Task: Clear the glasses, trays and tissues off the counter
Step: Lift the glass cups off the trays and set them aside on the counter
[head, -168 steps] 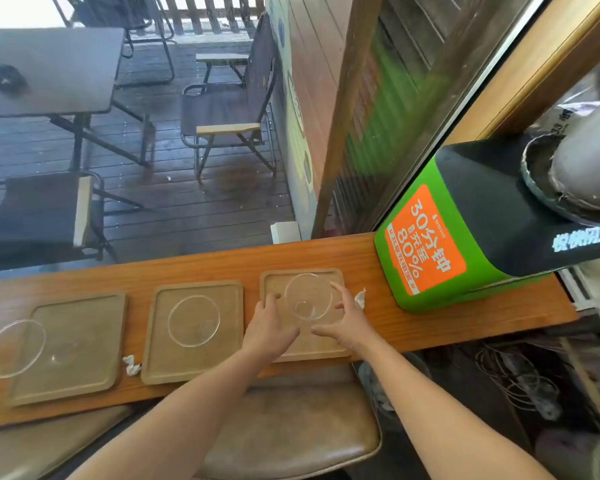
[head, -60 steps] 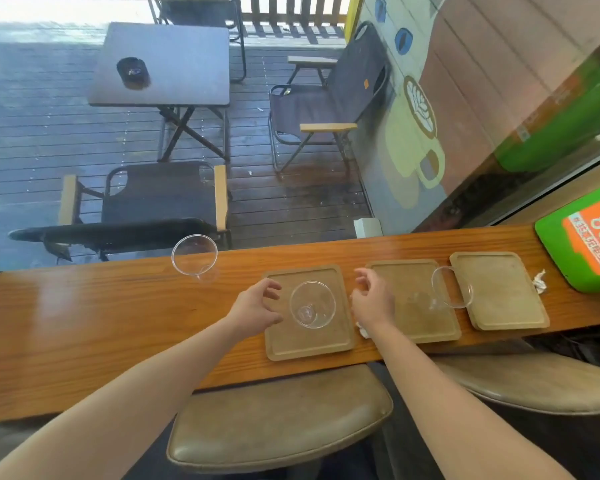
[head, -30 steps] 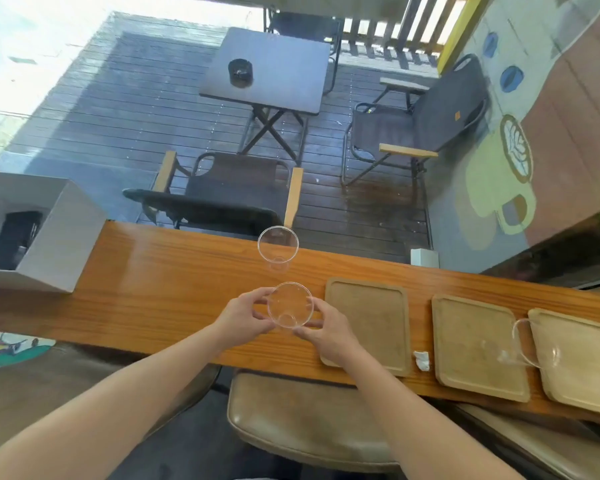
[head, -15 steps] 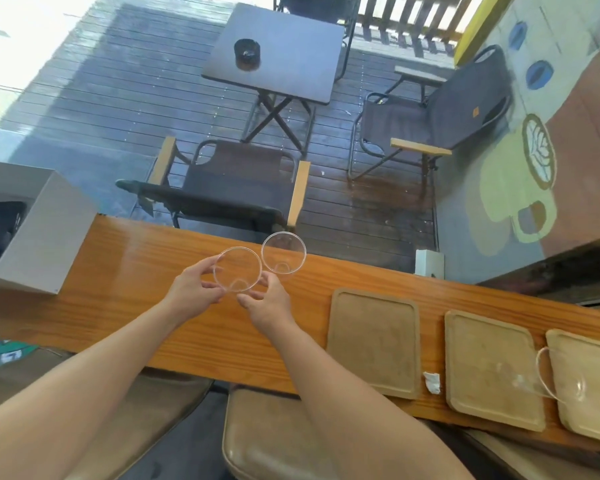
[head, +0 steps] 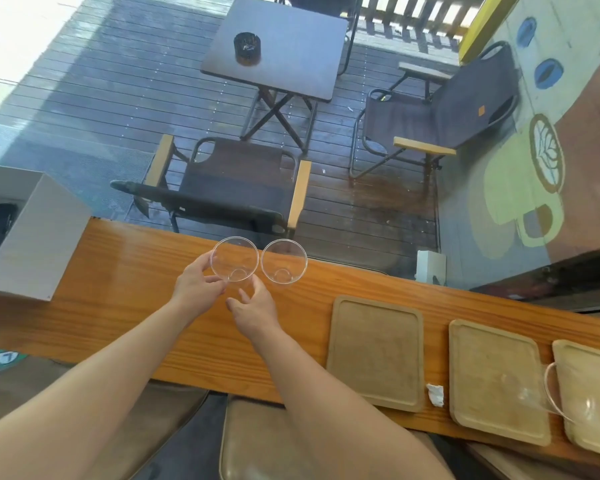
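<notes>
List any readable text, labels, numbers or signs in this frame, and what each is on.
None readable.
Wall mural: coffee-cup artwork only, no lettering.
Chair back: small orange tag, too small to read.
Round floor graphic at lower left: a mark, illegible.
Trays, glasses and counter: no print visible.

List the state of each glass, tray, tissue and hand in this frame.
Left glass: upright on the counter, left hand touching it.
Right glass: upright, beside the left glass, untouched.
Third glass: straddling the two right trays.
Left tray: bare.
Middle tray: glass partly on it.
Right tray: glass partly on it.
Tissue: crumpled between trays.
Right hand: open, holding nothing.
</notes>
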Demonstrator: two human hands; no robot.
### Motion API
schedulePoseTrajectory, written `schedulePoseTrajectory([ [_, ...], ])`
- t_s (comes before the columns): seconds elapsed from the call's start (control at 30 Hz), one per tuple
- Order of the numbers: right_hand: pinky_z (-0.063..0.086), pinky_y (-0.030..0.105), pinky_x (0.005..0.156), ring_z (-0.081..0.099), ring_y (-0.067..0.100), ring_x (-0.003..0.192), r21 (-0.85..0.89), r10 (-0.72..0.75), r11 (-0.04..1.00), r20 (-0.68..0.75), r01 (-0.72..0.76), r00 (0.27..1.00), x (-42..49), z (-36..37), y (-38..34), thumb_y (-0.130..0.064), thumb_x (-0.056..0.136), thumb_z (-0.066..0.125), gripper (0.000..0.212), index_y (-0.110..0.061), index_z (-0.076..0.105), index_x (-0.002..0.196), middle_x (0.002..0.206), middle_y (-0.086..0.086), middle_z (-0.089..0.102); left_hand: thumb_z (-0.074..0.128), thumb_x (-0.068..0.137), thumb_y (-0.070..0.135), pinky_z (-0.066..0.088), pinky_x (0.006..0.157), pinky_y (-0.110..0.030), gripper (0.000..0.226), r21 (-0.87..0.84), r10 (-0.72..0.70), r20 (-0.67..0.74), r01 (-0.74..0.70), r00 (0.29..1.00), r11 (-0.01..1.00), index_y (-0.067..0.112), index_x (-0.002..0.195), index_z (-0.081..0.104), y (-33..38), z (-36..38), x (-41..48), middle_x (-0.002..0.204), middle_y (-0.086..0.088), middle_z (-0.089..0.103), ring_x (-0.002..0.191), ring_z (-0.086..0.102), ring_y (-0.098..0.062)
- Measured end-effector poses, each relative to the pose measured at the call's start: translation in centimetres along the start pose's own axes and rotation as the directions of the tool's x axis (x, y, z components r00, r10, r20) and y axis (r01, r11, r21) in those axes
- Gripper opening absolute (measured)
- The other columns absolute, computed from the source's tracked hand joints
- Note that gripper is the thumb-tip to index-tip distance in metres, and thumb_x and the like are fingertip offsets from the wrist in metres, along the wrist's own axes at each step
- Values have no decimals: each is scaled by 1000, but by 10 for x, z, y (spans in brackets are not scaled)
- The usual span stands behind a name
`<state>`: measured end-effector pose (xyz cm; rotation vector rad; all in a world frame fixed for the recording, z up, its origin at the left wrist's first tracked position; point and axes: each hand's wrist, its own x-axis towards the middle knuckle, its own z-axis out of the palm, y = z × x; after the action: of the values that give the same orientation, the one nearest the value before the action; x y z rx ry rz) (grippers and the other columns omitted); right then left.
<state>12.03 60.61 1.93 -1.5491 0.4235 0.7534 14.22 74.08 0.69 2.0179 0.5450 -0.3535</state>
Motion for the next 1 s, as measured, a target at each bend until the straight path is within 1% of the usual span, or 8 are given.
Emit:
schedulePoseTrajectory([
  [0.1,49,24,95,40,13,140,-56,28,998,-13,-29,1000,-5,-6,1,-4,90,59,77,-16,20,155,157,4,36,70,82,-2,53,75,-28,66,58,-40,-16,41,999,997,23,139,49,-2,-1,-3,130,7,58,94,65,-10],
  [0.17,50,30,99,45,15,137,-115,34,993,-20,-36,999,-10,-11,1,-6,90,58,72,-14,26,153,154,5,40,72,80,-1,55,84,-37,64,123,-125,-18,127,992,984,15,138,49,-5,-1,-6,134,-1,58,101,67,-20],
  [0.23,51,36,100,54,19,128,-193,38,980,-34,-44,999,-14,-19,3,-9,89,58,62,-12,39,148,144,6,51,69,82,-1,59,84,-46,48,183,-267,5,261,964,948,6,128,56,-5,-1,-10,120,-12,65,94,70,-28],
  [0.33,59,38,85,67,25,102,-254,77,963,-50,-87,996,-22,-37,8,-11,89,58,39,-10,58,127,120,6,64,63,87,0,63,68,-41,19,401,-463,274,337,843,851,1,106,62,9,1,-26,97,-18,70,76,75,-27],
  [0.43,62,32,63,73,21,76,-338,87,934,-98,-116,991,-33,-66,15,-13,91,54,17,-15,64,105,92,4,69,69,86,10,61,63,-30,20,504,-522,520,250,676,826,5,106,65,30,16,-41,99,-15,73,76,76,-23],
  [0.5,63,35,61,73,24,73,-366,72,921,-175,-133,982,-43,-91,18,-15,91,53,12,-16,64,97,82,4,69,68,88,15,59,62,-28,18,498,-486,591,183,644,848,7,105,67,48,40,-48,100,-13,74,77,76,-22],
  [0.73,55,32,50,69,25,71,-235,46,955,-476,-178,878,-99,-211,40,-16,89,51,16,-10,65,91,92,12,70,70,89,20,60,58,-26,16,383,-147,644,-150,751,911,16,103,64,122,179,-79,94,-4,71,72,74,-15],
  [1.0,57,45,78,63,32,87,17,165,972,-765,-236,623,-186,-353,110,-21,89,50,10,-15,57,83,89,10,64,69,88,13,61,57,-30,23,248,41,723,-315,689,916,15,108,58,177,318,-143,96,-4,65,69,71,-18],
])
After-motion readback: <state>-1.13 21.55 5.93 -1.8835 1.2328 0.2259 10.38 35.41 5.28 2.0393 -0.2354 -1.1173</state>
